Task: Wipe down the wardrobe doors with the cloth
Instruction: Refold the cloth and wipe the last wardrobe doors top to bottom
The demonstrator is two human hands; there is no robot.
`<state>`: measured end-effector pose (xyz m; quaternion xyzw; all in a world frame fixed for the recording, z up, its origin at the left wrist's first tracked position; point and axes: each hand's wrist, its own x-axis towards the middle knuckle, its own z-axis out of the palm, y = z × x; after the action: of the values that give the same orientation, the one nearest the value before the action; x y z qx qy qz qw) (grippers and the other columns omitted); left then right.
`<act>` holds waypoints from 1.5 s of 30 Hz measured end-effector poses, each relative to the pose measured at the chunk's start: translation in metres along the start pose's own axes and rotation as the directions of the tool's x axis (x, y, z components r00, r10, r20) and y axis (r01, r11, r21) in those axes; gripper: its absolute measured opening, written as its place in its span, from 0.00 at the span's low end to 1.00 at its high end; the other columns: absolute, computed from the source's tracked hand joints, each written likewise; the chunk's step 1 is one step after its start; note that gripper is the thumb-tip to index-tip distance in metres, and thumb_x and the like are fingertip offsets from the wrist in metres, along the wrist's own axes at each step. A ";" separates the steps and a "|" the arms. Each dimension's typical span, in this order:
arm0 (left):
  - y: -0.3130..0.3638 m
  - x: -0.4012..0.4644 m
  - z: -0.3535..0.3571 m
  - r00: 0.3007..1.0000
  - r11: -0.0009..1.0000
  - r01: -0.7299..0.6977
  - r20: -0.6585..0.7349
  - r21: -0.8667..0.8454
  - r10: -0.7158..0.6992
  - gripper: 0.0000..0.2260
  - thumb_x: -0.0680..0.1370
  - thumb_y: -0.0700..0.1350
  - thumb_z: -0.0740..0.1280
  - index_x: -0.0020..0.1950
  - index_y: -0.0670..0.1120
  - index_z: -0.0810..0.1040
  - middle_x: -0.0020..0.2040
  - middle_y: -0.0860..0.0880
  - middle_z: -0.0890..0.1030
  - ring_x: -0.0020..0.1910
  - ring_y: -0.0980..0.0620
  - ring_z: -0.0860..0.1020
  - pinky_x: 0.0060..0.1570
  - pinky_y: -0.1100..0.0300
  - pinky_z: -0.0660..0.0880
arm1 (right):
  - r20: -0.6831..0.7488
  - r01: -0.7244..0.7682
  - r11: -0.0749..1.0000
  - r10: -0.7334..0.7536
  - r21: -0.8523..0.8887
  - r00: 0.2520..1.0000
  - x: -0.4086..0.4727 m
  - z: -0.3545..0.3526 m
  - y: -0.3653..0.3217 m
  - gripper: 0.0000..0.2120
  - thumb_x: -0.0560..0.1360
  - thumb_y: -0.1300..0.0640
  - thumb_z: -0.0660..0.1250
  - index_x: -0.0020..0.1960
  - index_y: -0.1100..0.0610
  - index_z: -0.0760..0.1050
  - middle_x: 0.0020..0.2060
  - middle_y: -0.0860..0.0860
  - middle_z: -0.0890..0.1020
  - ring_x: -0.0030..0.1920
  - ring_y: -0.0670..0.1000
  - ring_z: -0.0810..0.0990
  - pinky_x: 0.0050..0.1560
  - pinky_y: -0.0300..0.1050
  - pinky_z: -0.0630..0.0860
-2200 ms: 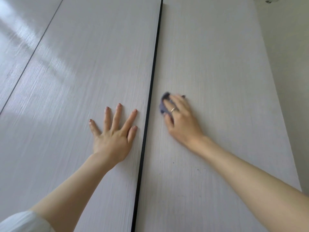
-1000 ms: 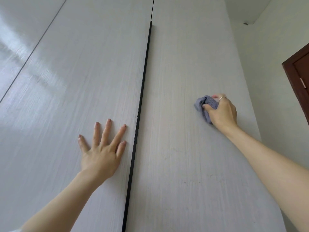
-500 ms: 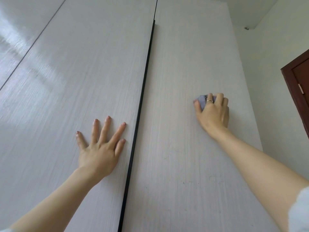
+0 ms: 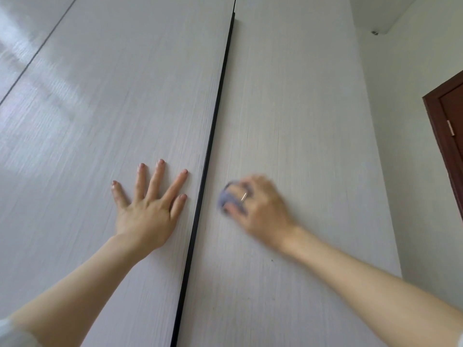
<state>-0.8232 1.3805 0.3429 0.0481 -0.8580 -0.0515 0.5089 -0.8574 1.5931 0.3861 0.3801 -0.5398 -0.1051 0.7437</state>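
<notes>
The cloth [image 4: 225,197] is showing as a small bluish-grey wad, bunched up and blurred, peeking out at the nine o'clock side of the right hand [image 4: 260,209]. It is lying against the right wardrobe door [image 4: 288,108], just beside the dark gap [image 4: 213,126] between the two doors. The right hand is pressing it to the door with its fingers draped over the wad; a thin ring [image 4: 244,196] is glinting on one finger, and the blur is making the exact grip hard to read. The left hand [image 4: 147,209] is resting flat on the left wardrobe door [image 4: 112,96], fingers spread wide and straight, holding nothing, its thumb close to the gap.

Compared with half a second ago, the right hand and cloth are sitting much nearer the gap, having come across from the three o'clock part of the door. The left hand is staying where it was.

Both doors are showing a pale, whitish wood grain, with soft light glaring across the left one toward ten o'clock. A white wall [image 4: 413,121] is running alongside at three o'clock, where the edge of a dark brown door [image 4: 451,136] is showing.
</notes>
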 end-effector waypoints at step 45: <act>0.002 -0.007 0.010 0.998 0.998 0.042 -0.049 -0.046 -0.044 0.22 0.79 0.58 0.35 0.73 0.65 0.32 0.77 0.51 0.33 0.75 0.46 0.33 0.69 0.33 0.41 | 0.085 -0.144 0.930 0.182 -0.338 0.980 -0.011 -0.037 0.081 0.18 0.70 0.48 0.67 0.53 0.59 0.80 0.47 0.56 0.82 0.48 0.59 0.77 0.46 0.50 0.71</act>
<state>-0.8289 1.3843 0.3322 0.0562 -0.8424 -0.0803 0.5298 -0.8499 1.6719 0.4285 0.1974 -0.5861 -0.1533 0.7707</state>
